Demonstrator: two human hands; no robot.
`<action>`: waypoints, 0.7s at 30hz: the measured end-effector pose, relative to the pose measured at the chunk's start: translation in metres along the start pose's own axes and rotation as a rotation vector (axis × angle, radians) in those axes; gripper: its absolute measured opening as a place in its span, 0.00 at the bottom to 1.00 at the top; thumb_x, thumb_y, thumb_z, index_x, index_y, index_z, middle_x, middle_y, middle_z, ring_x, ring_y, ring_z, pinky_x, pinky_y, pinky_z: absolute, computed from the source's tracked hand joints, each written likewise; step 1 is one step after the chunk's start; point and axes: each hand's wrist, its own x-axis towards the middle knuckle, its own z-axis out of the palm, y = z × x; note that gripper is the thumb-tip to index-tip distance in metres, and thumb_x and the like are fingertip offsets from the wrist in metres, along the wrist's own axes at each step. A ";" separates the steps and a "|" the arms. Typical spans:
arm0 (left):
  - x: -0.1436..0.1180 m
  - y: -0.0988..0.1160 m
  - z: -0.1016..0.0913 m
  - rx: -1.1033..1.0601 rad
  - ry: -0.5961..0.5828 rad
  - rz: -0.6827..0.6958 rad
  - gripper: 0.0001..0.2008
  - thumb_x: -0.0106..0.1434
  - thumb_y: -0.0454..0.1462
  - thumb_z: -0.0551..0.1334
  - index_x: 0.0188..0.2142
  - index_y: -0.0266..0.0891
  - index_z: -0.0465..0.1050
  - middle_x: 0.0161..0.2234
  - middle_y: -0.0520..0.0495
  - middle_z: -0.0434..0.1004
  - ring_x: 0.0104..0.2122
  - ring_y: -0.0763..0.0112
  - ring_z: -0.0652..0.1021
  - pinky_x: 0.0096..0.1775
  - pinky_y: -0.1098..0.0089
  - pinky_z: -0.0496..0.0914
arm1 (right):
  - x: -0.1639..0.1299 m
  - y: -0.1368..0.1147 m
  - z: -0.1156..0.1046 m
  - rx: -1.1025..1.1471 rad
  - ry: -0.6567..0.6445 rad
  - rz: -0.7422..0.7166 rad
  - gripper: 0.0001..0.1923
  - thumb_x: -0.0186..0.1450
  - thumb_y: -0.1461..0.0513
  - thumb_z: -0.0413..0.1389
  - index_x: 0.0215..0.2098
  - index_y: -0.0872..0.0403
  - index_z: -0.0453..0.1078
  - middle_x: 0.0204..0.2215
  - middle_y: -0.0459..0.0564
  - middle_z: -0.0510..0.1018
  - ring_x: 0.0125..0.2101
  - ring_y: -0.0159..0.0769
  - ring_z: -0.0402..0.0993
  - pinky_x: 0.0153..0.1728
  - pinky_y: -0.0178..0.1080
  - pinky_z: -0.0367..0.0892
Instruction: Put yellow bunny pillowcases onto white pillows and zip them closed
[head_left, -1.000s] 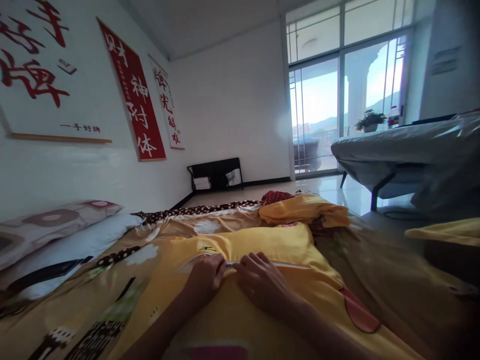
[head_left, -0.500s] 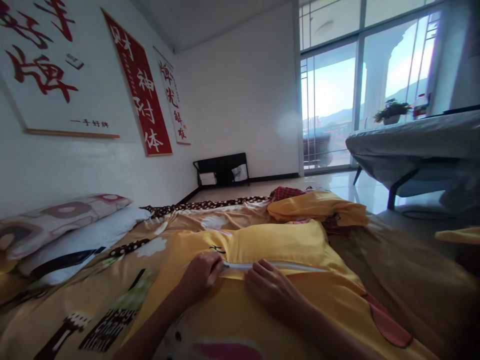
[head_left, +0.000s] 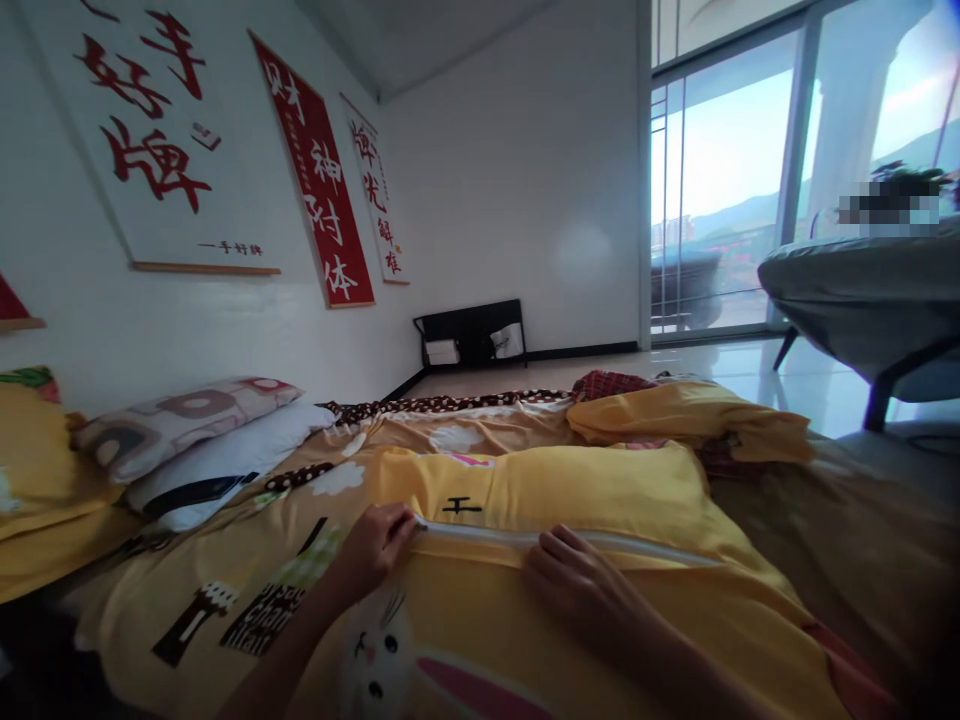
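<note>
A yellow pillowcase (head_left: 600, 485) with a rabbit print lies spread in front of me. Across it runs a pale zipper (head_left: 480, 533). My left hand (head_left: 375, 545) pinches at the zipper's left end, where a small greyish slider shows at the fingertips; the pull itself is hidden. Further right, the curled fingers of my right hand (head_left: 574, 575) grip the pillowcase along the zipper's edge. Both hands rest low over the fabric, with the rabbit's face and pink ear printed between the forearms.
Patterned brown bedding (head_left: 300, 535) lies underneath. At left are a patterned pillow (head_left: 195, 420), a white pillow (head_left: 277, 445) and yellow cushions (head_left: 52, 500). A bunched yellow cloth (head_left: 690, 410) lies beyond. A covered table (head_left: 862, 290) stands at right, near glass doors (head_left: 727, 180).
My left hand has slid left along the zipper, away from my right hand, which keeps its grip. The camera view has turned left.
</note>
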 end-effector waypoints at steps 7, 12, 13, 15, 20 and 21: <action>-0.002 -0.031 -0.007 0.000 0.010 -0.015 0.17 0.66 0.44 0.48 0.26 0.39 0.64 0.25 0.49 0.70 0.29 0.68 0.71 0.35 0.68 0.60 | -0.001 0.002 0.003 0.027 0.005 0.005 0.17 0.70 0.69 0.44 0.25 0.55 0.63 0.24 0.47 0.68 0.27 0.34 0.59 0.33 0.38 0.56; -0.004 -0.042 -0.005 0.076 -0.048 0.007 0.17 0.68 0.42 0.46 0.29 0.38 0.66 0.28 0.47 0.73 0.32 0.67 0.70 0.42 0.63 0.59 | 0.000 0.004 0.003 0.046 0.014 0.006 0.18 0.71 0.69 0.42 0.25 0.55 0.63 0.24 0.47 0.68 0.26 0.34 0.60 0.33 0.38 0.57; -0.005 -0.043 -0.005 0.111 -0.057 0.015 0.17 0.68 0.41 0.46 0.30 0.37 0.66 0.30 0.46 0.73 0.32 0.67 0.70 0.43 0.61 0.59 | 0.000 0.004 0.002 0.049 0.015 0.011 0.18 0.71 0.69 0.42 0.25 0.55 0.63 0.24 0.47 0.68 0.27 0.34 0.61 0.33 0.38 0.57; -0.005 -0.044 -0.003 0.172 -0.058 0.036 0.17 0.69 0.40 0.45 0.31 0.37 0.67 0.32 0.44 0.74 0.33 0.66 0.70 0.44 0.60 0.58 | 0.000 0.003 0.001 0.047 0.016 0.014 0.17 0.71 0.70 0.41 0.26 0.55 0.63 0.24 0.47 0.68 0.27 0.34 0.61 0.33 0.38 0.57; -0.007 -0.053 -0.003 0.233 -0.029 0.030 0.14 0.68 0.37 0.46 0.32 0.37 0.67 0.33 0.44 0.74 0.35 0.65 0.72 0.45 0.59 0.57 | -0.003 0.002 0.001 0.048 0.022 0.017 0.16 0.70 0.71 0.42 0.26 0.54 0.63 0.25 0.47 0.69 0.28 0.35 0.62 0.35 0.38 0.58; -0.008 -0.056 -0.003 0.229 -0.027 0.014 0.14 0.68 0.37 0.46 0.32 0.37 0.67 0.33 0.44 0.74 0.36 0.65 0.72 0.44 0.59 0.57 | -0.003 0.003 0.001 0.046 0.021 0.019 0.16 0.69 0.71 0.43 0.26 0.54 0.63 0.25 0.47 0.69 0.28 0.35 0.62 0.35 0.38 0.58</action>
